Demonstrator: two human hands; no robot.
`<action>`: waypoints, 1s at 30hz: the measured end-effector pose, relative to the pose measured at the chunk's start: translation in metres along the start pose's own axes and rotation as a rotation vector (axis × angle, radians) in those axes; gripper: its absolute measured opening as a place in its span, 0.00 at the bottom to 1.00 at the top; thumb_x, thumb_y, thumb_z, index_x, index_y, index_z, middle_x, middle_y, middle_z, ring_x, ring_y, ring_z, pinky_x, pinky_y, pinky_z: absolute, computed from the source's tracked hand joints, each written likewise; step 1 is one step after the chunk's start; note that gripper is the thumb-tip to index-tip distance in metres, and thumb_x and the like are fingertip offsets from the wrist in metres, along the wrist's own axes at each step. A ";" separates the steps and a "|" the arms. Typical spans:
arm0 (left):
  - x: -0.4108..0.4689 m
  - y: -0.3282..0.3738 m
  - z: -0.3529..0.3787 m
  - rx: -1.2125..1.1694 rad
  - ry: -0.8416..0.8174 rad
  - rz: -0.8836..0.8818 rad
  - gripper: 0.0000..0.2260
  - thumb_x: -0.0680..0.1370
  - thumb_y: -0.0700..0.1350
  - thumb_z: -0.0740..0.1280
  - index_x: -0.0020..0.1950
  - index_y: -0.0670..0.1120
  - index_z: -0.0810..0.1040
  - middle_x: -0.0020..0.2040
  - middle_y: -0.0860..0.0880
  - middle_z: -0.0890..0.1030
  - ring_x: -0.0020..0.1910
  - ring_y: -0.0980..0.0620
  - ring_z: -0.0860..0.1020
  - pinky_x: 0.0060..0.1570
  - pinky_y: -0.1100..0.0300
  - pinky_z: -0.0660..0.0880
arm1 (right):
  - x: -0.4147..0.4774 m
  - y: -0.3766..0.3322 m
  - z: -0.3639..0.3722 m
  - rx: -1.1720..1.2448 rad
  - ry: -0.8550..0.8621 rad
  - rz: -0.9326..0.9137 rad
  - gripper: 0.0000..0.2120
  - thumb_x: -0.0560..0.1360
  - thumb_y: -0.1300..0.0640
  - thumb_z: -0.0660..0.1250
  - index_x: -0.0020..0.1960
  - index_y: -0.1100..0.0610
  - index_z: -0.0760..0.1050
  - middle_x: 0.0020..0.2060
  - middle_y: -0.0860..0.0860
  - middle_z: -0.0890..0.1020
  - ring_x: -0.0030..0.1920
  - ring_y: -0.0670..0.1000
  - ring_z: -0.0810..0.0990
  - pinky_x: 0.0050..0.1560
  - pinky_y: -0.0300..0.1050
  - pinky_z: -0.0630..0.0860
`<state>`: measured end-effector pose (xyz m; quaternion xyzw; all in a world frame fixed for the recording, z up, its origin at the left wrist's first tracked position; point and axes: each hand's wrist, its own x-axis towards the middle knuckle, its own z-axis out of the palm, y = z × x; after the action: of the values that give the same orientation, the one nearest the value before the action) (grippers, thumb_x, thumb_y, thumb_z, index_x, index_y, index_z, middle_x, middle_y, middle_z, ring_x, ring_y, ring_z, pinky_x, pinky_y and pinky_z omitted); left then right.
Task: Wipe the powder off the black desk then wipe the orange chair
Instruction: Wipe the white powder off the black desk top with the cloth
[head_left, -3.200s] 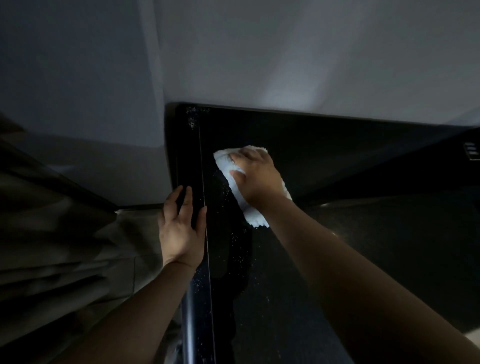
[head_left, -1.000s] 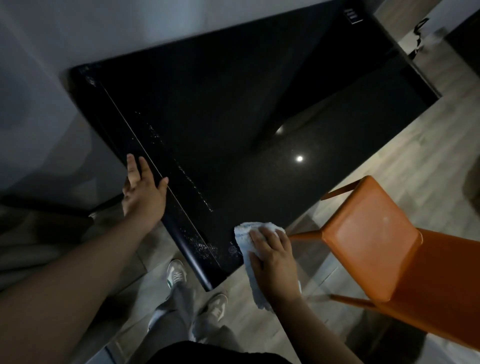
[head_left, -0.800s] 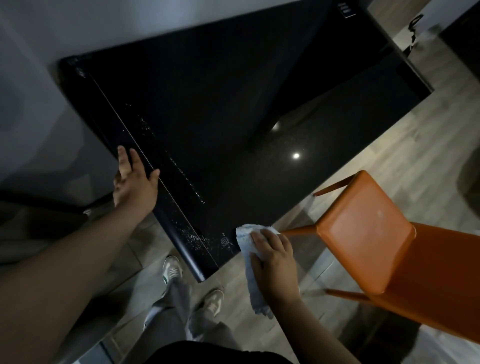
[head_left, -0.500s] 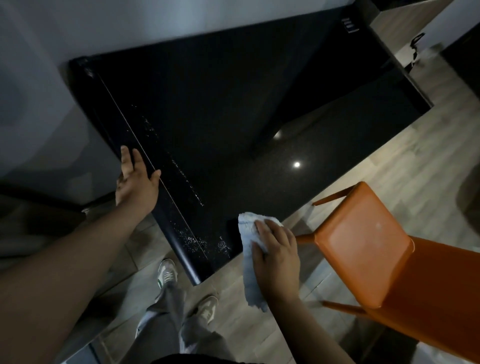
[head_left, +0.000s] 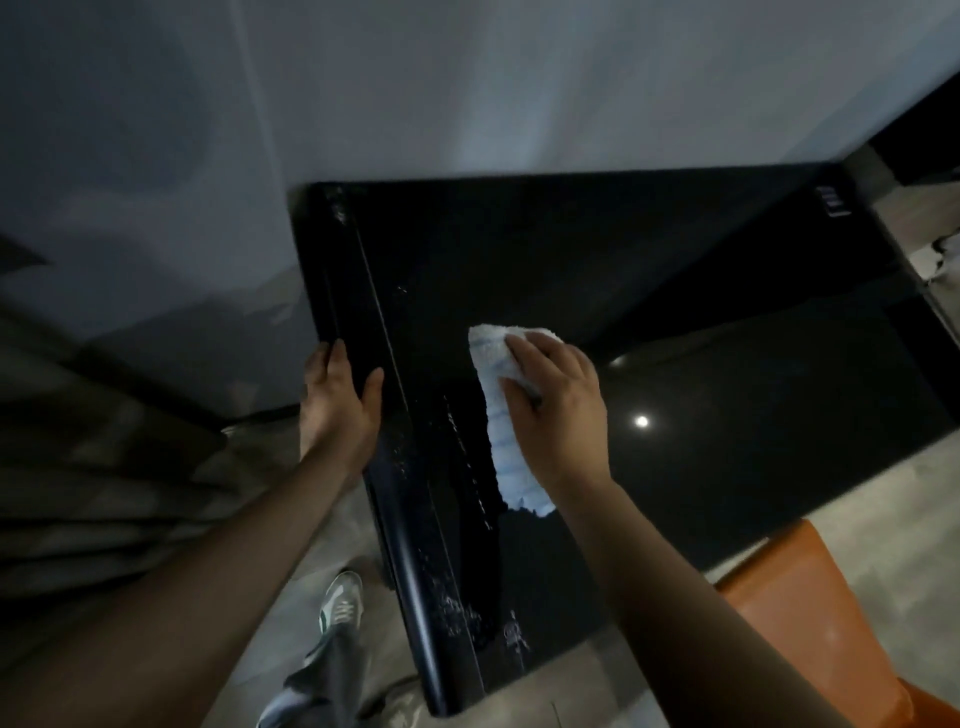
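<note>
Desk (head_left: 675, 291) (powder-streaked): right hand (head_left: 561, 410) flat on cloth (head_left: 501, 447); left hand (head_left: 337, 405) flat, seemingly, on edge.

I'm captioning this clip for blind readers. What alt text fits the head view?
A person's right hand presses a white cloth onto a glossy black desk, beside streaks of white powder. The left hand rests on the desk's left edge; an orange chair shows at lower right.
</note>
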<state>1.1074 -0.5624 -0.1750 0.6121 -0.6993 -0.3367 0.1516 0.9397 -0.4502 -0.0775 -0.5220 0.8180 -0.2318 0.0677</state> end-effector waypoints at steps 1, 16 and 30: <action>0.009 -0.003 0.001 0.000 0.027 -0.012 0.25 0.81 0.50 0.60 0.73 0.37 0.63 0.72 0.37 0.64 0.68 0.38 0.67 0.66 0.48 0.68 | 0.017 -0.004 0.005 -0.006 -0.016 -0.032 0.17 0.78 0.56 0.63 0.67 0.52 0.74 0.64 0.46 0.75 0.67 0.49 0.69 0.59 0.28 0.58; 0.056 -0.002 0.042 -0.366 0.365 -0.132 0.26 0.78 0.58 0.54 0.66 0.41 0.75 0.59 0.40 0.77 0.55 0.44 0.77 0.54 0.66 0.69 | 0.242 -0.046 0.111 -0.086 -0.205 -0.288 0.19 0.75 0.56 0.62 0.65 0.55 0.76 0.60 0.57 0.79 0.59 0.63 0.74 0.56 0.53 0.73; 0.059 -0.003 0.045 -0.370 0.434 -0.096 0.23 0.78 0.56 0.57 0.63 0.41 0.77 0.59 0.43 0.76 0.56 0.52 0.75 0.54 0.73 0.64 | 0.288 -0.059 0.155 -0.232 -0.312 -0.280 0.20 0.79 0.46 0.59 0.70 0.45 0.70 0.69 0.48 0.71 0.65 0.57 0.67 0.59 0.53 0.70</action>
<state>1.0693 -0.6062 -0.2219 0.6643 -0.5473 -0.3264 0.3907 0.9146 -0.7735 -0.1498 -0.6641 0.7385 -0.0598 0.1000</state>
